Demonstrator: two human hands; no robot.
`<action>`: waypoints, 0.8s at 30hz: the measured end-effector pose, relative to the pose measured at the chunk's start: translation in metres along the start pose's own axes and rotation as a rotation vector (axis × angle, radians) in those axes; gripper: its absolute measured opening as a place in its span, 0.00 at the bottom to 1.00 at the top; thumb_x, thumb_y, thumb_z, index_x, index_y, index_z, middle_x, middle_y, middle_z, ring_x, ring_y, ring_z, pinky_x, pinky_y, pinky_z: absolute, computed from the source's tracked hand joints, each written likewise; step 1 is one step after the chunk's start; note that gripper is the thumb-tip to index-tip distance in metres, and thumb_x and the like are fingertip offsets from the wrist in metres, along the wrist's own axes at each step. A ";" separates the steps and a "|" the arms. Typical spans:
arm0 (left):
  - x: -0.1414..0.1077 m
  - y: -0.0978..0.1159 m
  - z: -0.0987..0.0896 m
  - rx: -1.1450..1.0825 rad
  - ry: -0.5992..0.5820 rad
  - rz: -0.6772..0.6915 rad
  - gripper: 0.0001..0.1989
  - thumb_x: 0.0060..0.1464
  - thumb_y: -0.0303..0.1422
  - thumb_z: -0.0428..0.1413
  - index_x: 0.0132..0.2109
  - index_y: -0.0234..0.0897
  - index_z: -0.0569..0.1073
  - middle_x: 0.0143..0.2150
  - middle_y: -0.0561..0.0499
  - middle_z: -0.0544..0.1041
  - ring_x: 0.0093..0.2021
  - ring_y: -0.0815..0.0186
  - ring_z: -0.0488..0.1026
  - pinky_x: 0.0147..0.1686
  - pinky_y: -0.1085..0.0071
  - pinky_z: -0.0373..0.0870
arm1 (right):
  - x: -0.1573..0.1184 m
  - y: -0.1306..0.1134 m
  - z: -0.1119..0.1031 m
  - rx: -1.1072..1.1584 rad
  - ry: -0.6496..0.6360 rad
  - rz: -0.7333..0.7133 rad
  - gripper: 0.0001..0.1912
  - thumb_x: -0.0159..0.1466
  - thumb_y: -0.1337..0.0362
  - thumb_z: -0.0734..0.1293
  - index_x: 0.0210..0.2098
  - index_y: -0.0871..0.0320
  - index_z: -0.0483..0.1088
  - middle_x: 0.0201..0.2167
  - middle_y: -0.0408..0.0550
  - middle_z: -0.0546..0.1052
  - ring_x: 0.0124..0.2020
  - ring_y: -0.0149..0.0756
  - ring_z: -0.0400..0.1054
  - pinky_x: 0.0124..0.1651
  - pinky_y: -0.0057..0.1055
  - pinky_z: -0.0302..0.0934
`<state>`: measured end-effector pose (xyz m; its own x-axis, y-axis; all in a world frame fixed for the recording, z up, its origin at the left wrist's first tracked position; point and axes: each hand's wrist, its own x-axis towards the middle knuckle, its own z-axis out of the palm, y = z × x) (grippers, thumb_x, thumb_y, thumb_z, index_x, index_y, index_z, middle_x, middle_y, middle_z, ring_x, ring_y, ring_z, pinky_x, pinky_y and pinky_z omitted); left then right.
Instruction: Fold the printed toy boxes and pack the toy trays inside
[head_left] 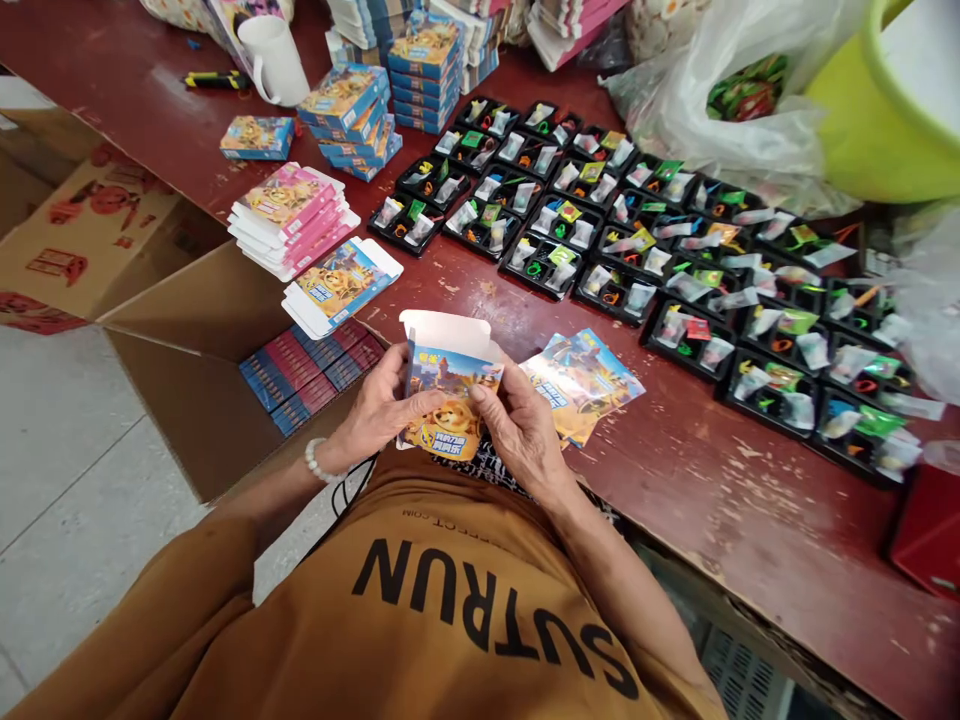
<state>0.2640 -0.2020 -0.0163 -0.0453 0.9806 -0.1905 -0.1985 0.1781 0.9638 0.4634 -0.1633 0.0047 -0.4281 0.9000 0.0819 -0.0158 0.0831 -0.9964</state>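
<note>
Between my two hands is a small printed cardboard box, its white flap raised at the far end. My left hand grips the left side, thumb across the front. On the right side, my right hand holds the box with its thumb on the printed face. Printed cards lie on the table just right of my right hand. Beyond my left hand lies a flat blue box with white flaps, next to a stack of flat pink boxes.
Rows of black trays with small packets cover the table's right half. Filled blue boxes are stacked at the back near a white mug. An open carton holding packed boxes stands at left. A yellow-green bucket stands back right.
</note>
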 end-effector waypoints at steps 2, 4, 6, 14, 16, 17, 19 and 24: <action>-0.006 -0.004 -0.001 0.031 -0.001 -0.005 0.30 0.53 0.40 0.73 0.59 0.38 0.74 0.53 0.44 0.84 0.48 0.57 0.84 0.47 0.65 0.83 | -0.002 0.001 0.000 0.077 -0.025 0.058 0.35 0.71 0.47 0.71 0.73 0.46 0.62 0.64 0.50 0.77 0.61 0.46 0.74 0.66 0.49 0.70; -0.012 -0.009 0.000 -0.005 -0.009 -0.004 0.25 0.56 0.42 0.70 0.57 0.38 0.76 0.51 0.45 0.85 0.45 0.57 0.84 0.46 0.65 0.83 | -0.003 0.003 0.002 0.177 -0.061 0.099 0.38 0.69 0.46 0.73 0.74 0.45 0.62 0.66 0.49 0.76 0.62 0.47 0.74 0.66 0.49 0.71; -0.016 -0.015 0.000 -0.056 0.011 0.013 0.24 0.56 0.43 0.70 0.56 0.38 0.78 0.49 0.45 0.86 0.43 0.57 0.84 0.45 0.64 0.83 | -0.005 0.004 0.005 0.245 -0.082 0.113 0.38 0.68 0.46 0.74 0.73 0.46 0.63 0.67 0.49 0.74 0.64 0.48 0.73 0.69 0.50 0.68; -0.010 -0.024 -0.004 -0.007 0.221 0.174 0.26 0.42 0.47 0.77 0.43 0.35 0.82 0.36 0.49 0.84 0.35 0.62 0.80 0.38 0.70 0.79 | -0.013 0.000 0.006 0.269 -0.148 0.112 0.27 0.70 0.52 0.73 0.67 0.43 0.71 0.66 0.44 0.76 0.68 0.46 0.70 0.74 0.52 0.61; -0.009 -0.024 -0.001 -0.057 0.241 0.157 0.24 0.42 0.48 0.76 0.40 0.35 0.82 0.35 0.49 0.84 0.33 0.62 0.80 0.37 0.69 0.79 | -0.014 0.000 0.007 0.315 -0.157 0.110 0.25 0.70 0.52 0.74 0.65 0.43 0.74 0.63 0.43 0.79 0.63 0.45 0.74 0.71 0.50 0.65; -0.009 -0.024 0.001 -0.091 0.244 0.141 0.24 0.43 0.48 0.76 0.39 0.35 0.82 0.35 0.49 0.84 0.32 0.63 0.79 0.36 0.68 0.79 | -0.015 0.000 0.007 0.322 -0.146 0.118 0.24 0.69 0.51 0.74 0.63 0.44 0.75 0.61 0.43 0.80 0.61 0.45 0.75 0.68 0.49 0.68; -0.010 -0.024 0.006 -0.148 0.238 0.123 0.23 0.47 0.50 0.74 0.39 0.36 0.82 0.35 0.49 0.84 0.32 0.63 0.80 0.36 0.67 0.80 | -0.017 0.003 0.008 0.311 -0.100 0.146 0.21 0.69 0.50 0.73 0.60 0.46 0.78 0.55 0.44 0.83 0.56 0.45 0.78 0.63 0.47 0.72; -0.015 -0.027 0.016 -0.103 0.286 0.141 0.26 0.57 0.56 0.65 0.36 0.35 0.82 0.33 0.47 0.84 0.32 0.61 0.80 0.35 0.67 0.79 | -0.018 0.013 0.011 0.193 0.049 0.162 0.20 0.70 0.46 0.71 0.55 0.48 0.80 0.52 0.45 0.84 0.55 0.46 0.77 0.63 0.45 0.71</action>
<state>0.2856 -0.2202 -0.0369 -0.3490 0.9300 -0.1156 -0.2678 0.0192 0.9633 0.4607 -0.1831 -0.0099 -0.3945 0.9151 -0.0829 -0.1244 -0.1426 -0.9819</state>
